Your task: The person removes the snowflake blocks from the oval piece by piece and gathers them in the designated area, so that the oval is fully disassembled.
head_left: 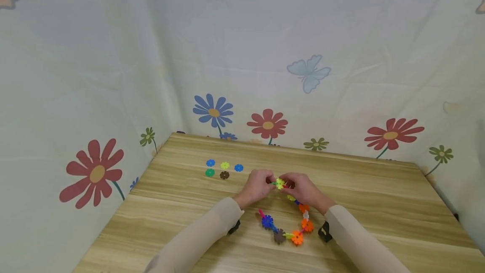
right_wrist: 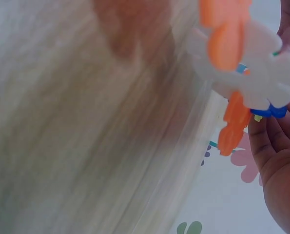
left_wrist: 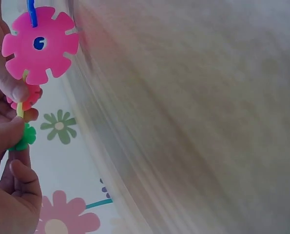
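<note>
Above the table both hands hold one end of a chain of notched plastic flower discs. My left hand (head_left: 257,186) pinches a green disc (left_wrist: 25,137) between thumb and fingers. A yellow disc (head_left: 280,183) sits between the hands, its edge joined toward the green one. My right hand (head_left: 305,189) grips the chain by a red disc (left_wrist: 31,96) on the other side. From there the chain curves down toward me through a white disc (head_left: 306,215) and an orange disc (head_left: 297,237) to a blue disc (head_left: 267,221) and a pink disc (left_wrist: 40,46) at its other end.
Several loose discs lie left of the hands, among them a green disc (head_left: 210,172), a brown disc (head_left: 225,175) and a blue disc (head_left: 238,167). The wooden table (head_left: 170,188) meets a flower-printed cloth (head_left: 235,62) at its back and left edges.
</note>
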The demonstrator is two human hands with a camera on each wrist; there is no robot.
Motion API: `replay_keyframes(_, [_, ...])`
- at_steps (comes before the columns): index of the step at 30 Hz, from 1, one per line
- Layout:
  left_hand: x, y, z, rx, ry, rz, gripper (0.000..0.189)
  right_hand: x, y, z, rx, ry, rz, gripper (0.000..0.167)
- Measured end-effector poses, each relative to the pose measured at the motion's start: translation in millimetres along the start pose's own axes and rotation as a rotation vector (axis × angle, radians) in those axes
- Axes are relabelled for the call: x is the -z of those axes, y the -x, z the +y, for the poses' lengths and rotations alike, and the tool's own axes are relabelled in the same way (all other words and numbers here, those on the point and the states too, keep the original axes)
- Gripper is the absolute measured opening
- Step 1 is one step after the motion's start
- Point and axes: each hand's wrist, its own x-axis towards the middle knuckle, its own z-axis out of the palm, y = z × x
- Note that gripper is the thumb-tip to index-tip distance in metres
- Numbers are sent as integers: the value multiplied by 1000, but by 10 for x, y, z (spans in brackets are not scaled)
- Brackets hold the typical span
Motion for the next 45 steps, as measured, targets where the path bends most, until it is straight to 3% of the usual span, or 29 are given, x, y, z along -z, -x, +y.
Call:
replay_keyframes(7, [23,5,5,-6,-71,5,11,5,-1,-6,5,9,24,29])
replay_keyframes(17, [100,8,-113,45,65,-8,19,13,13,-20,-37,-4,11,30])
replay_keyframes(23, [179,37,-147,90,97,-12,18,21,14,-35,-62,-8,9,31])
replay_keyframes(38, [344,121,-411,85,27,-39,19,20,40,-54,-93,2,-5,31])
replay_keyframes(45, [416,150,-541,127,-2,-21,14,25,32,-57,-86,12,-9,32])
